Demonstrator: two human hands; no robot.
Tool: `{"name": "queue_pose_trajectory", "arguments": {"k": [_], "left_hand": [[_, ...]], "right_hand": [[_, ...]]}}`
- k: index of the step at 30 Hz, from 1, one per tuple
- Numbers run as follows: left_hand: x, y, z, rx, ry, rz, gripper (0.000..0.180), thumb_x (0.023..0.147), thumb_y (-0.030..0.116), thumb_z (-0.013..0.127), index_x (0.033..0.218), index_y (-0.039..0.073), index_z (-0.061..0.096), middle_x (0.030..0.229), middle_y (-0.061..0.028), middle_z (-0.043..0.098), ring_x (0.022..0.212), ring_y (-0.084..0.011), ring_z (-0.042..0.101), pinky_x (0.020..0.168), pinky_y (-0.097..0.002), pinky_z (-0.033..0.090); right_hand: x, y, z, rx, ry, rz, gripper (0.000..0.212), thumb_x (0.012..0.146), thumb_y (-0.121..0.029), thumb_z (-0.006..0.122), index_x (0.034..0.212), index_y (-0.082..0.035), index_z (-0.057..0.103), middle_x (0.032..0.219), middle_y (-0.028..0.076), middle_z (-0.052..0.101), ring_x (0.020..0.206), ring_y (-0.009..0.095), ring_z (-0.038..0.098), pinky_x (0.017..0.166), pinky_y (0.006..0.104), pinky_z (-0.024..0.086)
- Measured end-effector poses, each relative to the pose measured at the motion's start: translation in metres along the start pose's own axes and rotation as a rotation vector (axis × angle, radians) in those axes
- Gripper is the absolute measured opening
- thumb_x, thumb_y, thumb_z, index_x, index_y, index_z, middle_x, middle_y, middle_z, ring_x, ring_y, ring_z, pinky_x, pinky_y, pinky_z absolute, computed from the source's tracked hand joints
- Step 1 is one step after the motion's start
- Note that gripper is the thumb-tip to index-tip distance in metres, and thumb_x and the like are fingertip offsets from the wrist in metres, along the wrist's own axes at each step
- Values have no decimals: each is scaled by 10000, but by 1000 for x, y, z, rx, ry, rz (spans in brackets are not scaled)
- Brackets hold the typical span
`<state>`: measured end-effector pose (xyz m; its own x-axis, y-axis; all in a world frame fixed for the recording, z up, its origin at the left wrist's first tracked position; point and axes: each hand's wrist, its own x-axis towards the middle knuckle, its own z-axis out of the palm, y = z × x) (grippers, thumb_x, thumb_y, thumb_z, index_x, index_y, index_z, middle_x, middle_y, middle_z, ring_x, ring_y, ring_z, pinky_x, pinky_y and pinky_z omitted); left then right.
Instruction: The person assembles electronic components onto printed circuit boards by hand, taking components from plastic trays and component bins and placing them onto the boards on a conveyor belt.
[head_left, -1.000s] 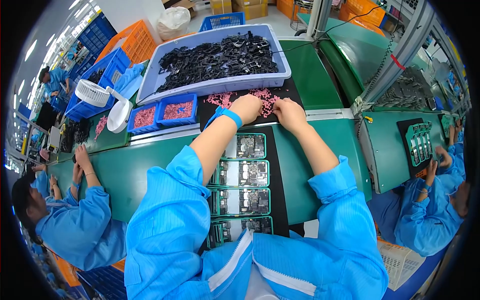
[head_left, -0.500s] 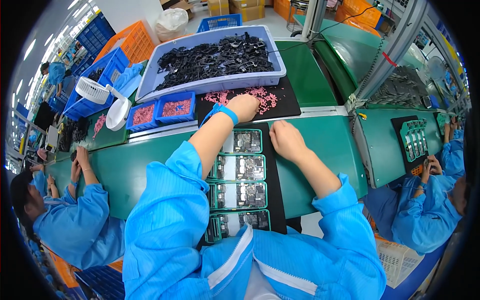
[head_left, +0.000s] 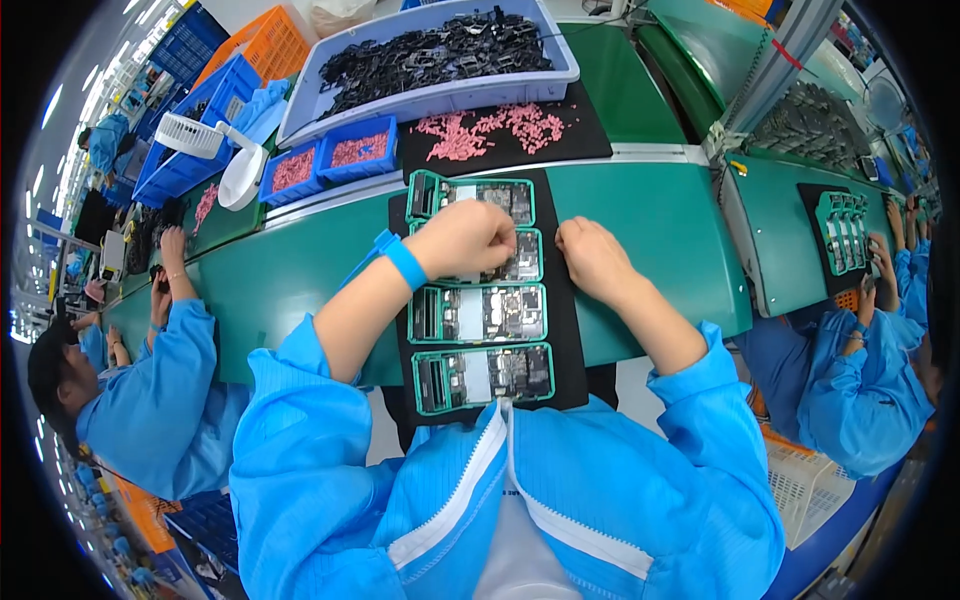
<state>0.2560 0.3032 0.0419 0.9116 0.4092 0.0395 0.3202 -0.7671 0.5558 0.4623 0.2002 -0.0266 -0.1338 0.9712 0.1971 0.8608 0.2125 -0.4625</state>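
Several opened phones with bare circuit boards lie in green frames, in a column on a black mat (head_left: 569, 330). Over the second-farthest phone (head_left: 529, 256) is my left hand (head_left: 468, 240), wearing a blue wrist strap (head_left: 402, 262). Its fingertips are pinched at the board, and whatever is between them is too small to make out. My right hand (head_left: 597, 262) rests at the mat's right edge beside that same phone, fingers curled closed; its fingertips hide what they may hold. The farthest phone (head_left: 495, 203) is partly covered by my left hand. Two nearer phones (head_left: 514, 312) (head_left: 523, 372) are uncovered.
Small pink pieces (head_left: 455, 138) lie loose on a far black mat (head_left: 590, 130) and fill two small blue bins (head_left: 362, 148). Behind stands a large tub (head_left: 470, 97) of black parts. A white fan (head_left: 240, 180) is at left. Co-workers sit on both sides.
My left hand has come back from the pink pieces to the second-farthest phone. My right hand stays beside the mat, still closed. The whole view has tilted downward.
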Motion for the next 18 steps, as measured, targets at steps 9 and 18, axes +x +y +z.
{"name": "queue_pose_trajectory", "arguments": {"k": [9, 18], "left_hand": [[-39, 33, 47, 279, 6, 47, 83, 746, 147, 628, 709, 73, 637, 746, -85, 625, 715, -278, 638, 618, -385, 526], [-35, 47, 52, 596, -165, 97, 60, 672, 94, 628, 674, 40, 655, 743, -124, 644, 733, -293, 657, 632, -384, 541]], "right_hand": [[-10, -3, 8, 3, 40, -1, 49, 789, -25, 552, 829, -9, 575, 856, 184, 611, 843, 368, 598, 763, 442, 489], [-14, -14, 11, -62, 37, -41, 46, 809, -52, 560, 822, -12, 576, 857, 177, 612, 838, 360, 599, 753, 438, 490]]}}
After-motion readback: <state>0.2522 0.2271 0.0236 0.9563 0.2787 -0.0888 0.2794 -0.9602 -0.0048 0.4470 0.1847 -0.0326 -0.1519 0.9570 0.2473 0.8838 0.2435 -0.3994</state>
